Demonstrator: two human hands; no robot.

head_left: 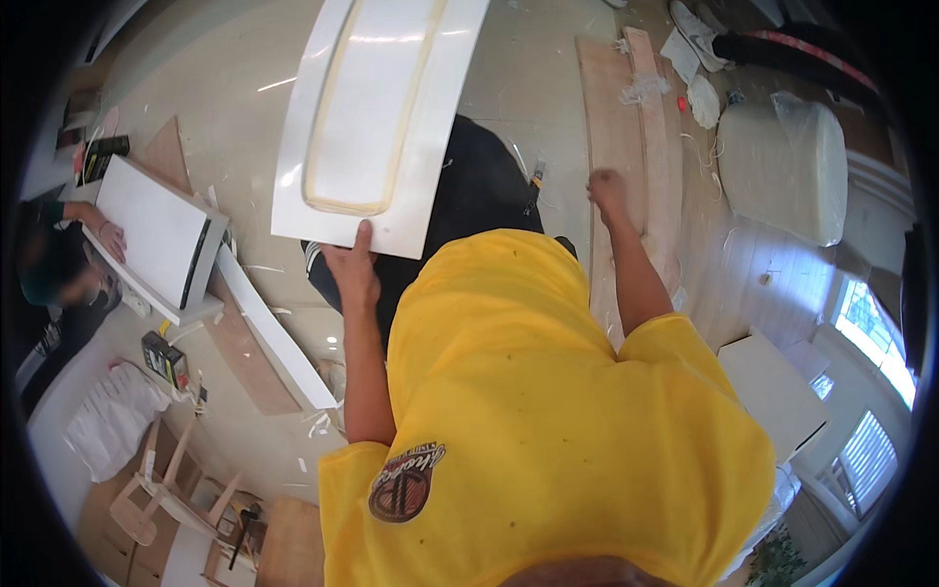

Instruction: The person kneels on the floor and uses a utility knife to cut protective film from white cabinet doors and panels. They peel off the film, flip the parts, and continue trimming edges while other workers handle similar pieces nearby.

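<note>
My left hand (354, 274) grips the near edge of a long white panel (293, 205), its thumb on the top face. A yellowish line of tape or glue traces a long rounded outline on that face. The panel slants up and away over my dark-clad legs, and its far end runs out of the picture. Off to the right, my right hand (607, 194) is raised with its fingers curled closed, over or beside a long wooden board (616, 127). Whether something small is between those fingers is hidden. A black and yellow tool (534, 186), perhaps a cutter, lies between my leg and the board.
At left, a co-worker's hand (111, 238) rests on a white box-like cabinet piece (156, 225). White and wooden strips, small dark boxes and a wooden stool (171, 479) lie nearby. To the right are a plastic-wrapped cushion (782, 166) and another person's shoe (693, 34). Scraps litter the floor.
</note>
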